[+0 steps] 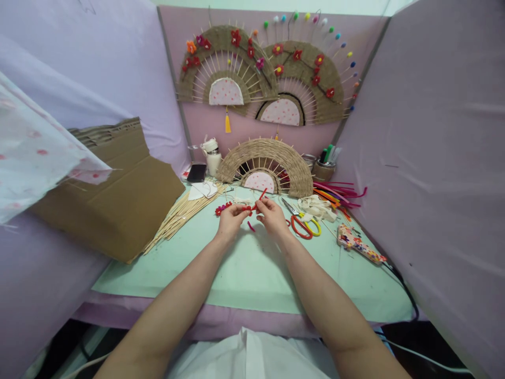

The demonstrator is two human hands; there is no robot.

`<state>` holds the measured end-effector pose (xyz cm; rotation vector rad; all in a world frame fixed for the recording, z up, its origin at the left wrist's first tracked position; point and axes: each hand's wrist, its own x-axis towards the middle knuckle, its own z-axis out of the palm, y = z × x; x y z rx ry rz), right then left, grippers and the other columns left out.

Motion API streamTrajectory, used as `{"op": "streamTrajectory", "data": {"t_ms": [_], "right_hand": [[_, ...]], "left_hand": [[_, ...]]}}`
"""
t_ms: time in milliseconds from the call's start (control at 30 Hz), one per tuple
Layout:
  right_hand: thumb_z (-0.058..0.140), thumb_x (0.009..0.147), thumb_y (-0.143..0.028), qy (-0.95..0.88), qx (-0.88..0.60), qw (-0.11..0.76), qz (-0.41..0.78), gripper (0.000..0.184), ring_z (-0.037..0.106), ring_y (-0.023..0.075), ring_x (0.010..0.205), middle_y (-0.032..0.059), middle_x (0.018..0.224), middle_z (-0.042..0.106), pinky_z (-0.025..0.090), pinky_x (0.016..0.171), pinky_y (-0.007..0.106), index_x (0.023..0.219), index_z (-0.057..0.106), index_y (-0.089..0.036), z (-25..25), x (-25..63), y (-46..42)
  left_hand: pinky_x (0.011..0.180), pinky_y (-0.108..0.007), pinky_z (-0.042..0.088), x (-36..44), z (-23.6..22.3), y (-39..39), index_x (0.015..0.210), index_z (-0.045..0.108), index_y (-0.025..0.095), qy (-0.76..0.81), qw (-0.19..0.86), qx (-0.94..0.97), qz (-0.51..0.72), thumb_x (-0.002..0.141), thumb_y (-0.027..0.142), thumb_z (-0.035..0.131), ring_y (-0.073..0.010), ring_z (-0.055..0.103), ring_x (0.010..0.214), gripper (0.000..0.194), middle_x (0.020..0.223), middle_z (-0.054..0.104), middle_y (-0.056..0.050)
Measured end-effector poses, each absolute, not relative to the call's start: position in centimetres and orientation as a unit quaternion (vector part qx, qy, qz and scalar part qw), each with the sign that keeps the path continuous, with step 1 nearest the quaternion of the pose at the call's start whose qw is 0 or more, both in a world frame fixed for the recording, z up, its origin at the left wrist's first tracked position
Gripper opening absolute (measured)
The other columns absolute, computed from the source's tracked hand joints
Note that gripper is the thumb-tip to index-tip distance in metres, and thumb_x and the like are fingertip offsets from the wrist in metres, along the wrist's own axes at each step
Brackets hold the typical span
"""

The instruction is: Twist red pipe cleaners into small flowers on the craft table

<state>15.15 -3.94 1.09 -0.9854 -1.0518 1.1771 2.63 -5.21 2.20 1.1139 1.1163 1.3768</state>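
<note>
Over the middle of the table, my left hand [232, 220] pinches one end of a red pipe cleaner [263, 193] that is partly bent into small loops. My right hand [271, 215] grips the same pipe cleaner, its straight end sticking up past the fingertips. Just left of my left hand lie small red and purple fuzzy flowers [223, 208]. A short crimson offcut [251, 226] rests on the table below my hands. Behind them stands a woven twine fan [272, 147] with a dotted half-circle at its base.
Red- and yellow-handled scissors [302, 227], cream ribbon [317, 207], pipe cleaners [339, 192] and a flower-patterned glue gun [359, 245] lie right. Thin sticks [177, 218] and cardboard [118, 210] are left. A phone [197, 173] and a white bottle [213, 158] stand behind.
</note>
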Motion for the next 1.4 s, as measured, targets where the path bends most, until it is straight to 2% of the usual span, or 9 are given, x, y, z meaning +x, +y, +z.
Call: {"op": "streamTrajectory", "data": {"t_ms": [233,367,600,800,900,1033,1300,1400], "right_hand": [[0.059,0.067,-0.056,-0.475,-0.477,0.553,0.491,0.038,0.041,0.0096,0.052,-0.0028,0.055,0.045,0.033,0.044,0.020,0.065,0.055,-0.018,0.9,15.3,-3.9],[0.056,0.070,-0.055,-0.513,-0.483,0.540,0.460,0.038,0.036,0.0089,0.048,-0.0040,0.052,0.042,0.030,0.043,0.021,0.061,0.053,-0.018,0.8,15.4,-3.9],[0.050,0.076,-0.048,-0.542,-0.498,0.496,0.461,0.031,0.037,0.0107,0.050,-0.0044,0.054,0.042,0.032,0.047,0.023,0.062,0.050,-0.020,1.2,15.5,-4.5],[0.043,0.081,-0.034,-0.616,-0.526,0.489,0.326,0.027,0.038,0.0131,0.054,-0.0037,0.053,0.041,0.030,0.054,0.025,0.058,0.042,-0.021,1.1,15.7,-4.0],[0.041,0.081,-0.029,-0.664,-0.527,0.435,0.303,0.023,0.040,0.0131,0.057,-0.0032,0.057,0.044,0.029,0.057,0.025,0.060,0.040,-0.020,1.4,16.1,-3.9],[0.041,0.083,-0.031,-0.737,-0.475,0.336,0.343,0.021,0.041,0.0118,0.060,-0.0032,0.062,0.046,0.029,0.057,0.024,0.066,0.045,-0.019,2.2,17.2,-4.3],[0.040,0.086,-0.032,-0.785,-0.424,0.295,0.341,0.022,0.040,0.0115,0.064,-0.0024,0.066,0.046,0.030,0.060,0.024,0.073,0.049,-0.018,2.8,18.6,-4.5],[0.039,0.087,-0.037,-0.789,-0.404,0.242,0.394,0.026,0.039,0.0107,0.059,-0.0031,0.064,0.044,0.030,0.056,0.023,0.075,0.051,-0.017,2.6,19.4,-4.3]], "left_hand": [[0.068,-0.028,0.043,2.6,1.5,-4.7,0.070,0.067,0.015,0.440,0.469,0.507,0.574,0.058,0.019,0.072,-0.0153,0.059,0.066,0.014,0.070,0.067,-0.005],[0.070,-0.028,0.043,2.4,0.7,-4.3,0.072,0.068,0.016,0.451,0.402,0.559,0.568,0.063,0.020,0.068,-0.0154,0.059,0.069,0.010,0.073,0.068,-0.005],[0.069,-0.027,0.038,2.3,0.8,-5.1,0.076,0.071,0.022,0.460,0.294,0.628,0.554,0.071,0.019,0.063,-0.0159,0.053,0.070,0.009,0.077,0.067,-0.004],[0.071,-0.028,0.037,2.4,1.1,-5.3,0.074,0.071,0.023,0.446,0.266,0.645,0.560,0.070,0.016,0.064,-0.0179,0.052,0.074,0.011,0.077,0.065,-0.005],[0.068,-0.027,0.038,2.3,1.1,-5.1,0.076,0.071,0.022,0.453,0.256,0.655,0.549,0.071,0.017,0.063,-0.0166,0.052,0.071,0.010,0.076,0.065,-0.004],[0.066,-0.026,0.040,2.0,1.0,-4.9,0.080,0.069,0.020,0.442,0.232,0.704,0.505,0.074,0.019,0.059,-0.0155,0.054,0.073,0.011,0.079,0.066,-0.003],[0.064,-0.025,0.044,2.1,0.4,-4.2,0.080,0.066,0.016,0.423,0.352,0.683,0.480,0.072,0.024,0.061,-0.0149,0.060,0.071,0.012,0.076,0.067,-0.004],[0.064,-0.024,0.045,2.1,0.4,-4.4,0.092,0.065,0.018,0.395,0.380,0.700,0.458,0.072,0.022,0.060,-0.0150,0.061,0.073,0.022,0.077,0.067,-0.002]]}}
